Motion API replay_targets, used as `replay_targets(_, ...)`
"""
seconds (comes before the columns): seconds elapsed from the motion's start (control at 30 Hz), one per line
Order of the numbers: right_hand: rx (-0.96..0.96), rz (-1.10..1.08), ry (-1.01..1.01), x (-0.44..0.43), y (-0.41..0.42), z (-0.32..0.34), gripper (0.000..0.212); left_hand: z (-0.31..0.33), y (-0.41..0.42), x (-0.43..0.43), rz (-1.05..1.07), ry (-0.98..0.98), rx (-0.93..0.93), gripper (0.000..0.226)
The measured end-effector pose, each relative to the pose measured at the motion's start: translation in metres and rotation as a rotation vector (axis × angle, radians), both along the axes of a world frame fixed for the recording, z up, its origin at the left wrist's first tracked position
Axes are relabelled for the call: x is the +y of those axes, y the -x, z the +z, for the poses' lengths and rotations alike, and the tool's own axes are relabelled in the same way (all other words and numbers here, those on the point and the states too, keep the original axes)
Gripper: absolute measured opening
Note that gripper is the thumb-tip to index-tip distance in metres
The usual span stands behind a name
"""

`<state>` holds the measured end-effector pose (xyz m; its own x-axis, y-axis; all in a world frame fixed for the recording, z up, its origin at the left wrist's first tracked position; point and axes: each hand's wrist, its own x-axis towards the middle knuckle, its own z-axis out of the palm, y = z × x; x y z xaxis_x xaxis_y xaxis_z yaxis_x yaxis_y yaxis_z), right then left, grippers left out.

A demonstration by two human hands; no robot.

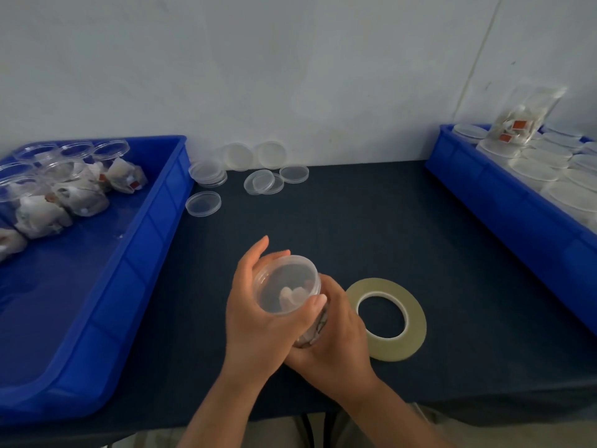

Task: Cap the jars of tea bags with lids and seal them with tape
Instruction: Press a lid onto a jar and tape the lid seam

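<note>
A clear plastic jar of tea bags (287,286) with a clear lid on its mouth is held above the dark table, tilted towards me. My left hand (255,321) wraps the jar's left side, fingers curled over the lid's rim. My right hand (336,337) grips the jar's body from the right and below, thumb against the lid's edge. A flat roll of pale tape (416,321) lies on the table just right of my hands. Several loose clear lids (203,204) lie at the back of the table.
A blue bin (142,253) on the left holds several uncapped jars of tea bags (58,185). A second blue bin (504,202) on the right holds several capped jars (533,173), one lying on top. The dark table (355,227) meets a white wall behind.
</note>
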<state>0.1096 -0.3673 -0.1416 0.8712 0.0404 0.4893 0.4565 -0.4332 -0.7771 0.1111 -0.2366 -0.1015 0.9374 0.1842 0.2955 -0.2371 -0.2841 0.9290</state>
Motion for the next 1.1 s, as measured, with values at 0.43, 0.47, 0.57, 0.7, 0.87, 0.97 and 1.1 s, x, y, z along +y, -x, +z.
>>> replay_targets(0.43, 0.08, 0.103, -0.057, -0.001, -0.006, 0.0, 0.096, 0.003, -0.017, 0.017, -0.206, -0.099, -0.036, 0.094)
replay_targets(0.47, 0.124, 0.136, -0.077, -0.002, -0.007, -0.001, 0.1, 0.003, -0.019, 0.018, -0.219, -0.111, -0.04, 0.098)
replay_targets(0.57, 0.25, 0.23, 0.077, -0.019, -0.008, -0.002, 0.127, 0.001, -0.023, 0.025, -0.258, -0.14, -0.042, 0.107)
replay_targets(0.7, 0.304, 0.085, 0.472, -0.068, -0.008, -0.002, 0.105, -0.01, -0.026, 0.038, -0.261, -0.108, -0.035, 0.113)
replay_targets(0.87, 0.373, -0.091, 0.784, -0.098, -0.004, -0.007, 0.058, -0.019, -0.039, 0.043, -0.318, -0.125, -0.002, 0.119)
replay_targets(0.97, 0.287, -0.108, 0.91, -0.092, -0.001, -0.005, 0.053, -0.018, -0.047, 0.047, -0.342, -0.172, 0.006, 0.127)
replay_targets(1.1, 0.313, -0.187, 0.881, -0.09, 0.0, 0.012, 0.052, -0.011, -0.039, 0.051, -0.157, -0.339, -0.141, 0.13)
